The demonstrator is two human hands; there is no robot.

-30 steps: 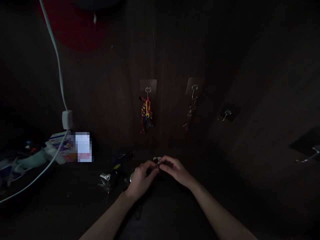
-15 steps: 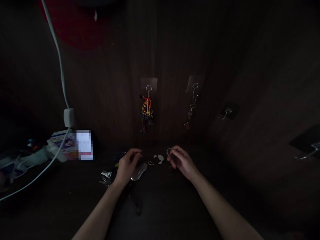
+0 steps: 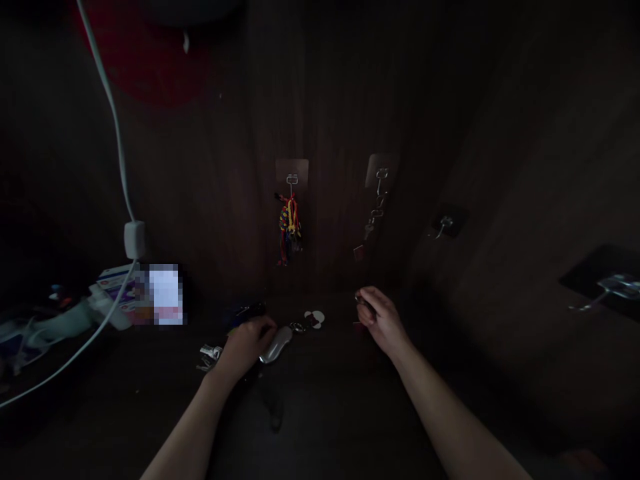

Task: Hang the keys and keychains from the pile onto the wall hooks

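Note:
My right hand (image 3: 384, 323) is closed, its fingers pinching a small metal key ring (image 3: 358, 297); most of it is hidden in the fingers. Low on the dark surface, my left hand (image 3: 247, 340) has its fingers loosely bent, with nothing seen in them. Just right of its fingertips lies a smooth silver pendant (image 3: 276, 345). A small metal clasp (image 3: 299, 327) and a white-and-dark round charm (image 3: 315, 319) lie in line beyond it. Some keys (image 3: 210, 355) stick out left of my left wrist. Behind that hand is a dark bundle (image 3: 245, 313), hard to make out.
On the back wall, one hook (image 3: 292, 179) carries colourful braided cords (image 3: 290, 227), and another hook (image 3: 382, 175) a chain with a key (image 3: 369, 229). More hooks (image 3: 447, 222) are on the right wall. A white cable (image 3: 117, 127) hangs at left, near boxes (image 3: 117, 277).
My right hand has moved right, away from the white charm, with the ring in its fingers. My left hand has dropped lower and slightly left beside the silver pendant. The view has shifted a little.

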